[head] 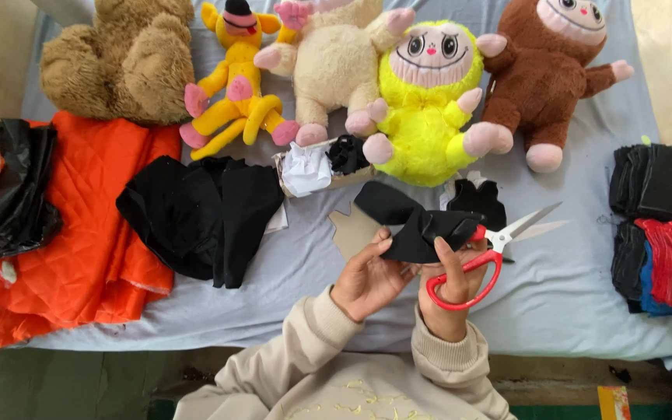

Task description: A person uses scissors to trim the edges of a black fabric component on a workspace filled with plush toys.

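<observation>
A black felt piece [421, 229] is held up over the table [569, 303], just below the yellow plush [428, 109]. It is pinched at its lower left edge by the left hand [367, 280], thumb in front and fingers [380, 247] curled behind, so that hand is closed on the felt. The scissors [491, 249] are carried by the right hand [449, 292], with fingers threaded through the red loops; that hand is closed on the handles, while the 2 blades stand open and point right, away from the felt's centre.

For a clean cut, the felt is best kept taut and flat between the 2 hands, and it should be turned into the blades rather than the scissors twisted. The left fingers are best kept back from the cutting line.

The felt's right end lies against the scissor pivot and touches the right index finger; its left lobe rises above the left fingertips. A tan card [351, 232] lies just behind.
</observation>
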